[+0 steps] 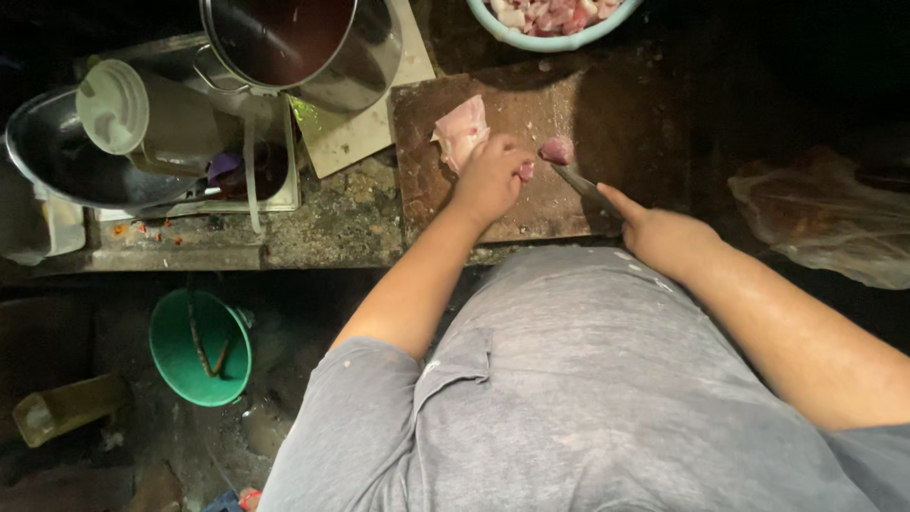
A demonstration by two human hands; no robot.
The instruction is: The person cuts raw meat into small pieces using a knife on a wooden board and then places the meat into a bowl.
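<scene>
A dark wooden cutting board (607, 114) lies on the counter in front of me. My left hand (491, 178) grips a pale pink piece of raw meat (461, 131) on the board's left part. My right hand (664, 237) is closed on a knife (583, 188), forefinger stretched along its back. The blade tip touches a small darker chunk of meat (556, 149) just right of my left hand. A light blue bowl (555, 40) holding several cut meat pieces stands beyond the board.
A large steel pot (365, 57) and a lidded jug (133, 114) stand at the back left beside a dark pan (57, 156). A green bucket (190, 356) sits on the floor below. A crumpled plastic bag (825, 223) lies at the right.
</scene>
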